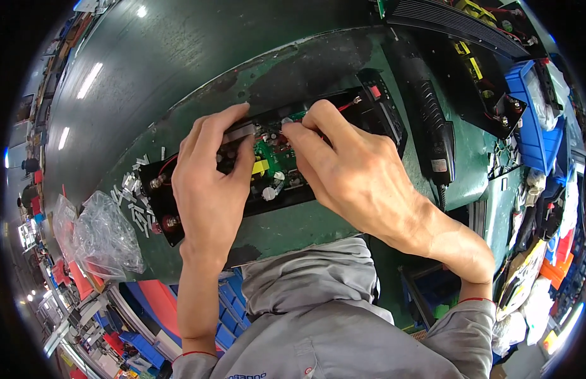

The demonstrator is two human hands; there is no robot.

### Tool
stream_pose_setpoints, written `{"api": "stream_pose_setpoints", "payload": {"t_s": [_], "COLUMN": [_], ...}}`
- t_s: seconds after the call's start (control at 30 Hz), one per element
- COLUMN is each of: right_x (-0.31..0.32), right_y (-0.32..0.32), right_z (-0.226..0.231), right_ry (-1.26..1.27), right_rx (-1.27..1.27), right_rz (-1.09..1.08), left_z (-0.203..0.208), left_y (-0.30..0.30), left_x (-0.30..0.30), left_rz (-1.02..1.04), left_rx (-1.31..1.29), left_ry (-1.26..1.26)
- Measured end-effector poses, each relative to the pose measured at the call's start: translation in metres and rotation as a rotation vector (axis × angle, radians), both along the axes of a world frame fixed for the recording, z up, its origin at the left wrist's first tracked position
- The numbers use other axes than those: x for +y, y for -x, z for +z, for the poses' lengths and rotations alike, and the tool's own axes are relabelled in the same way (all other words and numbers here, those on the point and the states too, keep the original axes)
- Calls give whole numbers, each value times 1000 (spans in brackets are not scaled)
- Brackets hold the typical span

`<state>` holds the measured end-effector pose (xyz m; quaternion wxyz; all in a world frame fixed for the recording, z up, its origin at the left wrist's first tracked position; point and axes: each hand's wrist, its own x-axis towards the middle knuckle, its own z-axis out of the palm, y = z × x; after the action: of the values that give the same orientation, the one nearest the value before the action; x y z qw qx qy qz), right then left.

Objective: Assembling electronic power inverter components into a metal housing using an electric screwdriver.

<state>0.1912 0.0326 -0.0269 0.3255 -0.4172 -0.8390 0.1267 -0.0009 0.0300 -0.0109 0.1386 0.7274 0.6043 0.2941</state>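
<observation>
While working at the frame's centre over the green circuit board (263,151), pinches a grey strip (240,133) in the left hand (211,170), apparently for steadying, and with the right hand (353,158) bunches fingertips (289,129) on something too hidden to tell.

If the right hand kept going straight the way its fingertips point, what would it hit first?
Probably the green circuit board: the right hand's fingertips are already at or just above it, though this single view leaves the exact depth unclear.
</observation>
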Motion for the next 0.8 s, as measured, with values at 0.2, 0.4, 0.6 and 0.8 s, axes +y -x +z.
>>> {"api": "stream_pose_setpoints", "payload": {"t_s": [0.2,0.4,0.6,0.8], "right_x": [-2,2,2,1], "right_y": [-5,-3,-1,2], "right_z": [4,6,6,4], "right_ry": [-1,-2,10,-2], "right_rx": [-8,-55,-28,-24], "right_rz": [2,29,40,30], "left_z": [-1,-3,-4,-5], "left_y": [1,1,2,1], "left_x": [0,-1,-2,-2], "left_rz": [-18,-9,-2,27], "left_rx": [37,-11,20,-33], "left_ry": [-53,-29,-48,-36]}}
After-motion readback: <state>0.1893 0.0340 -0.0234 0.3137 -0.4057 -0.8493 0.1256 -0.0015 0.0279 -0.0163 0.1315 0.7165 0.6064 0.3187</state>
